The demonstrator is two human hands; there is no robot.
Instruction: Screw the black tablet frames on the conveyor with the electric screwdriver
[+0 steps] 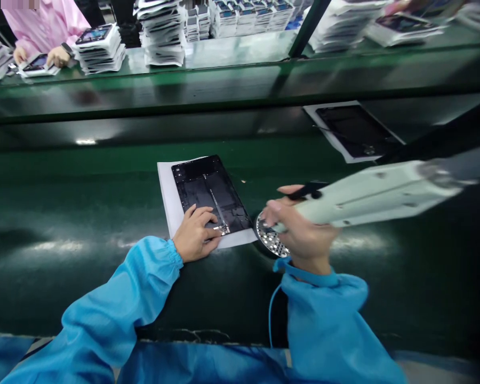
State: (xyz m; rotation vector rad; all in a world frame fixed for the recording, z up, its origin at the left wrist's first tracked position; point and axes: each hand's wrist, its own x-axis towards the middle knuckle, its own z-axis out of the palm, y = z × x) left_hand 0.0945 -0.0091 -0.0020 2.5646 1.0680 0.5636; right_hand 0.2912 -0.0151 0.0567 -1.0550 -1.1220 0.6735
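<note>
A: where's the black panel sitting?
B: flat on a white sheet on the green belt. left hand presses on the panel's near corner, fingers flat and a bit spread, gripping nothing
A: and the right hand?
B: just right of the panel, fingers wrapped tight round an electric screwdriver, tip over a round screw dish beside the panel's near right corner

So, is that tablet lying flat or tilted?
Flat: the tablet lies on its white sheet, left hand resting on its near corner.
</note>
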